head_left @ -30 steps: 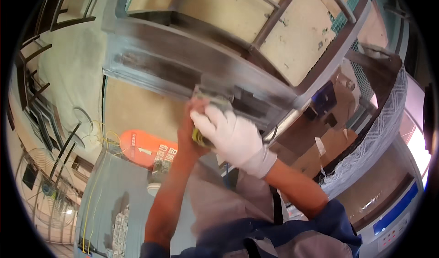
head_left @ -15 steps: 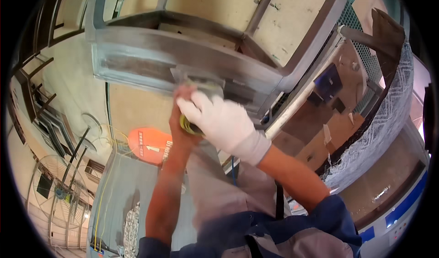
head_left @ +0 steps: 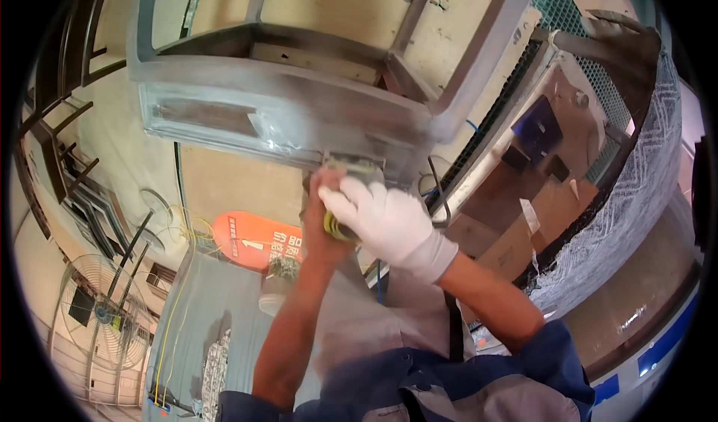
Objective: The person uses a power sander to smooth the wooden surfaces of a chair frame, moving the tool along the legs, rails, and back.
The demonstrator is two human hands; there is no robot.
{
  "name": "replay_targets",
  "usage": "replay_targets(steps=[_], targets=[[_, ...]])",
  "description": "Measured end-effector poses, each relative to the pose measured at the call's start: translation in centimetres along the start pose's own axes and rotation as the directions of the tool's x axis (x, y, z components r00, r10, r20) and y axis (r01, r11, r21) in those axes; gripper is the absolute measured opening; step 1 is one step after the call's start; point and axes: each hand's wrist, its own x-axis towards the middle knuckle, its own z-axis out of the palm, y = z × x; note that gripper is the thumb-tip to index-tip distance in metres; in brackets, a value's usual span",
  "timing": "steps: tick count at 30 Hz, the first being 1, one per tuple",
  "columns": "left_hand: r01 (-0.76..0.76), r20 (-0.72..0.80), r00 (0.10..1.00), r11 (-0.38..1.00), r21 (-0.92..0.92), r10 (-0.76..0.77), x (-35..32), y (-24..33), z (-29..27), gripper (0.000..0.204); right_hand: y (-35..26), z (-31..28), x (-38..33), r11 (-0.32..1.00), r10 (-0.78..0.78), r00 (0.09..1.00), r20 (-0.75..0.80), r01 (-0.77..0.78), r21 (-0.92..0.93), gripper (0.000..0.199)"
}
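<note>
My bare left hand [head_left: 326, 220] and my white-gloved right hand [head_left: 396, 231] are both closed around a yellow-green and black sander [head_left: 340, 229]. Its flat front end, slightly blurred, rests against the lower right part of a grey frame's front board [head_left: 202, 115]. The fingers hide most of the tool's body. Left of the sander, a bright shiny patch [head_left: 280, 132] shows on the board. Crossbars [head_left: 415, 18] run across the grey frame above it.
An orange round-ended sign [head_left: 250, 241] and a pale pot [head_left: 278, 287] are left of my forearms. A wire-guarded fan [head_left: 101, 313] stands far left. At right are a plastic-wrapped curved piece [head_left: 636, 175], cardboard [head_left: 516, 235] and a dark blue item [head_left: 537, 132].
Both hands and the sander have moved right and slightly down along the board. The shiny patch and the pot now show more plainly.
</note>
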Motion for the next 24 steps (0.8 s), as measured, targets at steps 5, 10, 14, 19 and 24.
replay_targets(steps=[5,10,14,19,24], targets=[[-0.083,0.041,0.996,0.98,0.178,0.077,2.3,1.0,1.1,0.101,1.2,-1.2,-0.3,0.997,0.057,0.997,0.054,-0.059,0.049,0.052],[-0.007,-0.043,0.999,0.998,0.069,0.01,0.6,-0.1,3.7,0.079,1.6,-2.3,-1.9,0.993,0.081,0.981,0.177,-0.095,0.072,0.06],[-0.079,0.027,0.997,0.989,0.123,0.076,2.1,2.3,3.6,0.075,1.9,-1.7,-2.3,0.993,0.093,0.995,0.039,-0.095,0.073,0.054],[0.004,-0.052,0.999,1.0,-0.014,-0.005,2.0,1.0,2.0,0.086,1.6,-2.3,1.1,1.0,0.007,1.0,0.028,-0.007,-0.001,0.05],[-0.073,-0.037,0.997,0.997,0.028,0.074,4.8,1.5,-1.7,0.091,0.0,-1.9,4.8,0.999,0.044,0.989,0.142,-0.047,0.02,0.057]])
